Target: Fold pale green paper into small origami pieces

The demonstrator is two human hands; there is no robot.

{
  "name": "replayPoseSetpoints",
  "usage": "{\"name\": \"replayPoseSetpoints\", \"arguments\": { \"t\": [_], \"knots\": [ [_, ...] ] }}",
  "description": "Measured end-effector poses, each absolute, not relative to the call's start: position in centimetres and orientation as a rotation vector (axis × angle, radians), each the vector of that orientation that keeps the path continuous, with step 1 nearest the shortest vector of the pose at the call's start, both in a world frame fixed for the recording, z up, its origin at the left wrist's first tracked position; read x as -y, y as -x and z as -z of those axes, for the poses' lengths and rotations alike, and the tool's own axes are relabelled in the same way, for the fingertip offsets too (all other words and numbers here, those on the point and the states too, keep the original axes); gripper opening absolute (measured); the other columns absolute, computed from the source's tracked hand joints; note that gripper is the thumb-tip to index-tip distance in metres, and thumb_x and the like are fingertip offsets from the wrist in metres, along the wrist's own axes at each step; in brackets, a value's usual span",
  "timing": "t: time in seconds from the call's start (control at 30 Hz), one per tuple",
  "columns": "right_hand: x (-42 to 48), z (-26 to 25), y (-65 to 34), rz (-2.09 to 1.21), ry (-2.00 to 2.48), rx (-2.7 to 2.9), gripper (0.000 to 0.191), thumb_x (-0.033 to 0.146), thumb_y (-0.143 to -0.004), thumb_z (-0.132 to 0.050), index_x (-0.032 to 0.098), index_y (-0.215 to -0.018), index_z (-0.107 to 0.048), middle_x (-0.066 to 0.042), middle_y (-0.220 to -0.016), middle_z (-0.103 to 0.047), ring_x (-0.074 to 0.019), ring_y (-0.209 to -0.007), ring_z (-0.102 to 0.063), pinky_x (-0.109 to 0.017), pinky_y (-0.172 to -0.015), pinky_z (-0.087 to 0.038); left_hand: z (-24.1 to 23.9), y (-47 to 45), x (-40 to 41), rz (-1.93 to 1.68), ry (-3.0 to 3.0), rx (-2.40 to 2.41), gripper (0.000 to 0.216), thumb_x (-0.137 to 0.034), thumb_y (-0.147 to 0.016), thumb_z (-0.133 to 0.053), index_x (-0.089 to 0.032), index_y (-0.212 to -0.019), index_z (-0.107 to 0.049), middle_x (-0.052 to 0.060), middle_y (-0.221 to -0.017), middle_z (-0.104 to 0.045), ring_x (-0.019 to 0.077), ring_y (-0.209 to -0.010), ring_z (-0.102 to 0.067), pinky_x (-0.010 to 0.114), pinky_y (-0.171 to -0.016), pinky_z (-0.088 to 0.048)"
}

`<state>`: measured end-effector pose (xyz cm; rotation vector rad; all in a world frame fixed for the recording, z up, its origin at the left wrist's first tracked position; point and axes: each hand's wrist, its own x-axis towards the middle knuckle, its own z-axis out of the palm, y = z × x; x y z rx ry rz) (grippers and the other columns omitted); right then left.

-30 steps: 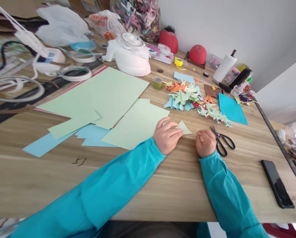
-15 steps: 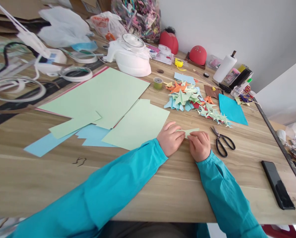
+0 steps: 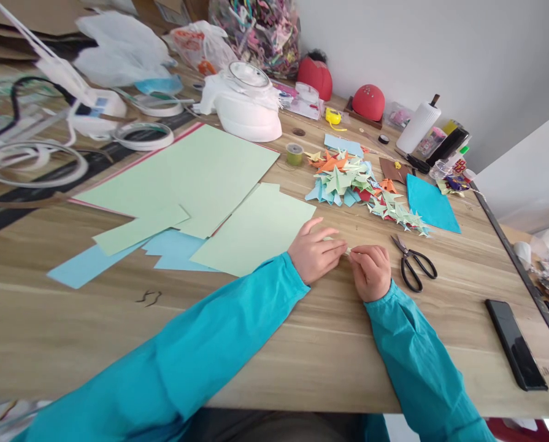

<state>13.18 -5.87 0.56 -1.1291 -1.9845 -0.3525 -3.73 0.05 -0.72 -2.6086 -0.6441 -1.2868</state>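
A small folded piece of pale green paper (image 3: 348,251) lies on the table, mostly hidden by my hands. My left hand (image 3: 318,252) rests on it with fingers stretched out and somewhat spread. The thumb and fingers of my right hand (image 3: 370,270) are pinched at the paper's near edge, close to the left fingertips. To the right lie black-handled scissors (image 3: 414,263), blades slightly apart. Beyond my hands is a pile of folded paper shapes (image 3: 343,178) in green, blue, orange and red. Left of my hands lies a pale green sheet (image 3: 256,230).
A larger green sheet (image 3: 177,175) and blue paper strips (image 3: 83,264) lie at left. A phone (image 3: 516,344) is near the right edge. Farther back are a turquoise square (image 3: 433,202), a thread spool (image 3: 294,154), a yellow tape measure (image 3: 333,116) and tape rolls (image 3: 143,136).
The green paper's raised part, visible earlier between my hands, is now folded down and mostly covered. My left fingers have straightened and spread over it; the right hand stays pinched.
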Motion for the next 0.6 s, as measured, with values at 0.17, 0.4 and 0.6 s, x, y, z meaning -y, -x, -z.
{"name": "replayPoseSetpoints", "arguments": {
  "t": [0.17, 0.4, 0.6],
  "knots": [
    [6.1, -0.7, -13.4, 0.322, 1.125, 1.952, 0.010, 0.010, -0.079, -0.057, 0.019, -0.081, -0.060, -0.004, -0.080, -0.066, -0.0158, -0.074, -0.059, -0.032, -0.070, -0.043, 0.8, 3.8, -0.3, 1.308, 2.622, 0.634, 0.015, -0.019, -0.083, -0.051, -0.022, -0.090, -0.064, -0.002, -0.094, -0.071, 0.0186, -0.098, -0.060, 0.045, -0.098, -0.028],
    [6.1, -0.4, -13.8, 0.303, 1.184, 1.808, 0.011, 0.011, -0.081, -0.054, 0.020, -0.084, -0.060, -0.005, -0.083, -0.065, -0.0172, -0.079, -0.060, -0.033, -0.073, -0.044, 0.1, 4.2, -0.4, 1.334, 2.695, 0.743, 0.015, -0.019, -0.084, -0.050, -0.021, -0.089, -0.064, 0.001, -0.092, -0.072, 0.0163, -0.093, -0.062, 0.038, -0.087, -0.033],
    [5.9, -0.3, -14.2, 0.260, 1.237, 1.652, 0.009, 0.013, -0.083, -0.052, 0.020, -0.083, -0.059, -0.004, -0.079, -0.064, -0.0175, -0.079, -0.060, -0.033, -0.072, -0.045, -0.3, 4.6, -0.7, 1.362, 2.655, 0.801, 0.014, -0.019, -0.084, -0.050, -0.019, -0.085, -0.064, 0.001, -0.092, -0.072, 0.0169, -0.091, -0.063, 0.037, -0.083, -0.033]
  ]
}}
